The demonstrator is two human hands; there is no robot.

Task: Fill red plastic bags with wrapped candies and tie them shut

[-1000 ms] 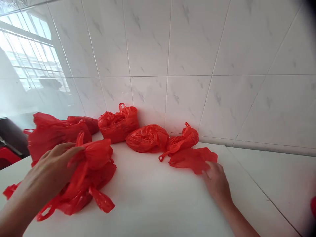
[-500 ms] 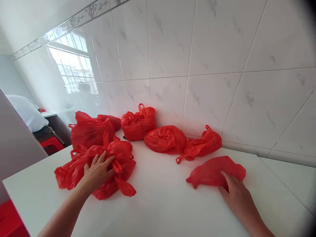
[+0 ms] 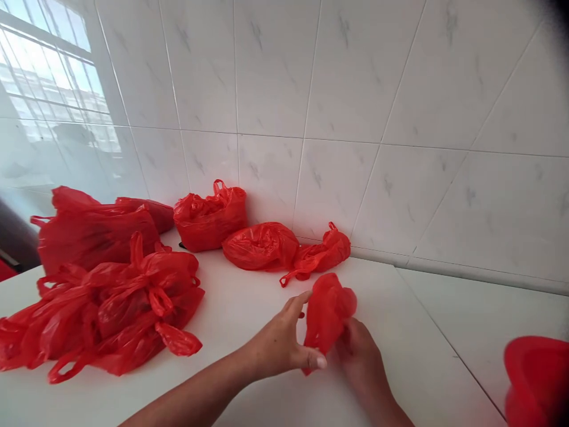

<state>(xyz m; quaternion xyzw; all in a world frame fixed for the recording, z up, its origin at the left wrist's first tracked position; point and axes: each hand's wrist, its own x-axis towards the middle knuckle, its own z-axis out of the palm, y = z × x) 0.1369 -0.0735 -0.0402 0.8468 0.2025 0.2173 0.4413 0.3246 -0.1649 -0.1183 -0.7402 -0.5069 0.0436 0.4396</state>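
A crumpled red plastic bag (image 3: 326, 311) is held up over the white table in front of me, between both hands. My left hand (image 3: 284, 341) is at the bag's left side, its thumb along the lower edge and its fingers partly hidden behind the bag. From the lower right, my right hand (image 3: 362, 356) grips the same bag; its fingers are blurred and partly covered by the plastic. Behind the held bag, a small red bag (image 3: 324, 252) lies against the wall beside a rounder, filled red bag (image 3: 262, 246).
Several knotted red bags (image 3: 120, 308) are heaped on the left of the white table (image 3: 249, 391). Behind them stand a large red bag (image 3: 98, 231) and an upright red bag (image 3: 211, 219). A red object (image 3: 533, 379) is at the right edge. A tiled wall (image 3: 275, 77) backs the table.
My left hand has left the heap of knotted bags and come to the bag in my right hand. That bag is now upright and more bunched. The view has turned right.
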